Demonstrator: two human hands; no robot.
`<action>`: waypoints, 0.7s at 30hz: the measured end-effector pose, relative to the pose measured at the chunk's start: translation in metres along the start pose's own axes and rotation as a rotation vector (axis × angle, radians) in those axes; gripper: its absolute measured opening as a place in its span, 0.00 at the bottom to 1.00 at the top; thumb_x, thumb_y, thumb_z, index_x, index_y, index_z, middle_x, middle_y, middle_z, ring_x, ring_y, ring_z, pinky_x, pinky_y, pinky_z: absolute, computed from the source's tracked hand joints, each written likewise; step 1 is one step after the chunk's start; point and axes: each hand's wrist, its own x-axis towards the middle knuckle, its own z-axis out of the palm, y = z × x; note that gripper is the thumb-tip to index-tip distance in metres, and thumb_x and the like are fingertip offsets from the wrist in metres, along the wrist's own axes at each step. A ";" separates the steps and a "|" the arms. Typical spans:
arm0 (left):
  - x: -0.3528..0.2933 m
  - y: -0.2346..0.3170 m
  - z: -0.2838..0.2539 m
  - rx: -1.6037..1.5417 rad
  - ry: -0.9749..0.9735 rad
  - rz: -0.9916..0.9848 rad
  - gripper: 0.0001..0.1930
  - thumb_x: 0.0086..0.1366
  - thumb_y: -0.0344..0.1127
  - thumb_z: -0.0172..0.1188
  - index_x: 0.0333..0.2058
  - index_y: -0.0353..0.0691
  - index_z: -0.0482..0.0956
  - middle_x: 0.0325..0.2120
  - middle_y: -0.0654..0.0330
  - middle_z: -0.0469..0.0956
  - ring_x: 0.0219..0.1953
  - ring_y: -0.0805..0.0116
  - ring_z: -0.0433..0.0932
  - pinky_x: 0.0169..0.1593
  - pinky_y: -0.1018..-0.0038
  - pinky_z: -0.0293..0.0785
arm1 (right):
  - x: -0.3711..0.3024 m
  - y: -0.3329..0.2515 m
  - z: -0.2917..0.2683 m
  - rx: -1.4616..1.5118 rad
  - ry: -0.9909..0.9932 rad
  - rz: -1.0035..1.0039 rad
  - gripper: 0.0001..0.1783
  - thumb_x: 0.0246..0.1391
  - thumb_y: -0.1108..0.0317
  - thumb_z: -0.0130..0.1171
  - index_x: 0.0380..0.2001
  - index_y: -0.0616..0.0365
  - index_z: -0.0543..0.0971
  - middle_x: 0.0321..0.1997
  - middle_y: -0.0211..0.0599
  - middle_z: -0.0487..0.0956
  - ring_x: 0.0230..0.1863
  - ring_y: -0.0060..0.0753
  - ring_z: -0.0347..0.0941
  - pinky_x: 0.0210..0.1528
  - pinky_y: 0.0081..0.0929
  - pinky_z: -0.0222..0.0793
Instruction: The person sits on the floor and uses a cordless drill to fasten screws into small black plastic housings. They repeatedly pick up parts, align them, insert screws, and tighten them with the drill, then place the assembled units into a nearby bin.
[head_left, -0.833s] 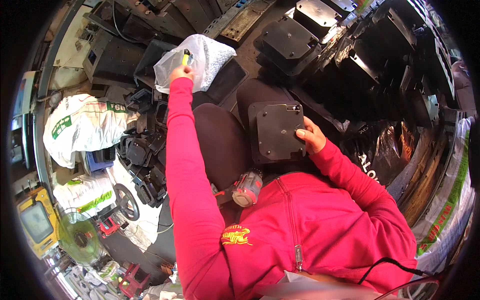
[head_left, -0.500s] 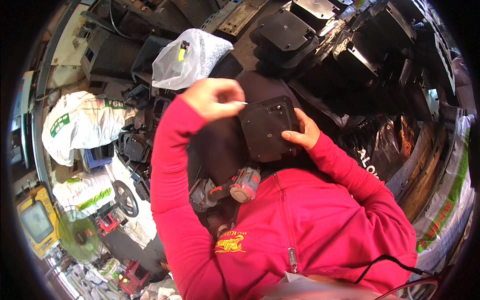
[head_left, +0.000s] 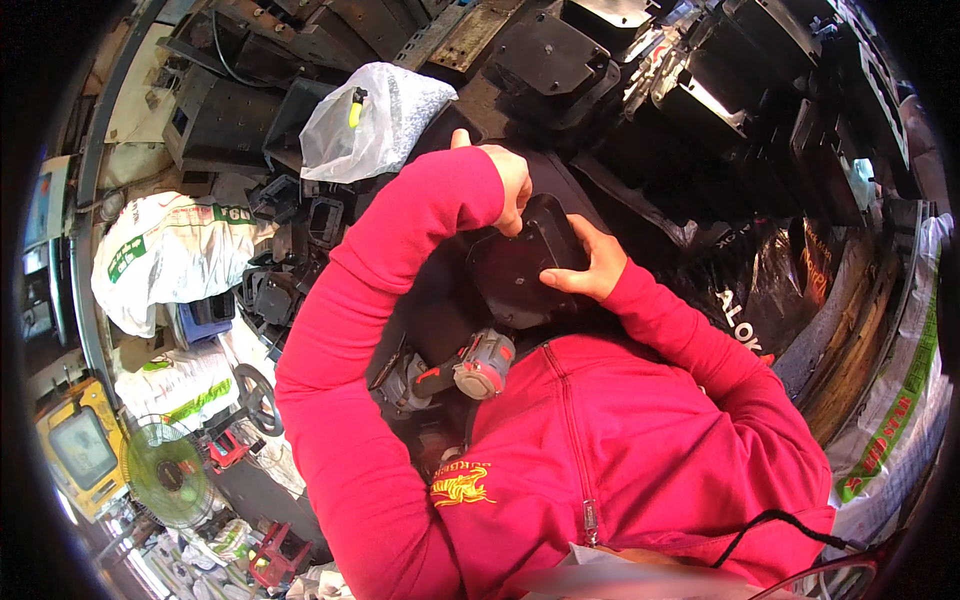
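A black squarish cover with rounded corners rests over my lap, its flat face turned up and a few small holes in it. My right hand grips its right edge, thumb on top and fingers behind. At the cover's upper left edge my left hand points its closed fingertips down onto the surface. Whatever sits between those fingertips is hidden. Just below the cover, against my jacket, lies a grey and red cordless power tool.
A clear plastic bag of small pieces, a yellow-and-black item on it, stands beyond my left hand. Stacked black covers fill the far right. Left are a white sack, black castings and a green fan.
My left hand has moved right and turned downward, from beside the cover's corner onto its upper left part. The cover has tilted slightly; my right hand still holds it.
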 end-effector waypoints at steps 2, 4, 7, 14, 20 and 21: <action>0.002 0.001 0.000 0.024 -0.016 -0.017 0.08 0.45 0.40 0.66 0.27 0.50 0.85 0.26 0.66 0.83 0.37 0.66 0.81 0.51 0.60 0.53 | 0.000 -0.001 -0.003 -0.039 -0.046 0.051 0.38 0.43 0.62 0.74 0.56 0.63 0.68 0.48 0.33 0.76 0.50 0.23 0.70 0.55 0.24 0.67; 0.003 0.002 -0.001 0.034 -0.023 -0.028 0.09 0.44 0.40 0.67 0.27 0.50 0.85 0.26 0.66 0.83 0.37 0.67 0.81 0.52 0.60 0.53 | 0.000 0.000 -0.005 -0.010 -0.066 0.064 0.38 0.44 0.62 0.74 0.56 0.63 0.69 0.48 0.33 0.76 0.50 0.23 0.70 0.54 0.24 0.67; 0.004 0.005 0.000 0.059 -0.026 -0.038 0.09 0.44 0.39 0.67 0.28 0.51 0.85 0.27 0.66 0.84 0.37 0.67 0.81 0.52 0.59 0.52 | 0.002 0.004 -0.004 -0.004 -0.070 0.056 0.37 0.44 0.62 0.73 0.55 0.63 0.69 0.48 0.34 0.76 0.50 0.23 0.70 0.54 0.24 0.66; 0.006 0.008 0.009 0.037 0.002 -0.094 0.06 0.48 0.40 0.68 0.27 0.50 0.85 0.26 0.66 0.83 0.38 0.67 0.81 0.55 0.51 0.55 | 0.006 0.016 -0.001 0.049 0.002 -0.048 0.38 0.39 0.51 0.73 0.50 0.63 0.73 0.40 0.42 0.80 0.40 0.31 0.76 0.45 0.29 0.71; -0.002 0.010 -0.002 -0.145 -0.131 -0.045 0.08 0.51 0.40 0.68 0.32 0.50 0.85 0.31 0.64 0.84 0.41 0.64 0.81 0.51 0.52 0.66 | -0.002 0.013 -0.007 0.053 -0.051 0.058 0.39 0.40 0.54 0.73 0.53 0.63 0.71 0.39 0.40 0.79 0.41 0.29 0.76 0.45 0.27 0.71; -0.002 0.018 0.002 -0.055 -0.065 -0.128 0.09 0.51 0.40 0.68 0.32 0.50 0.85 0.31 0.64 0.84 0.41 0.64 0.81 0.51 0.53 0.65 | -0.002 0.012 -0.009 0.063 -0.065 0.070 0.39 0.40 0.54 0.73 0.53 0.63 0.71 0.40 0.40 0.79 0.42 0.29 0.75 0.46 0.27 0.70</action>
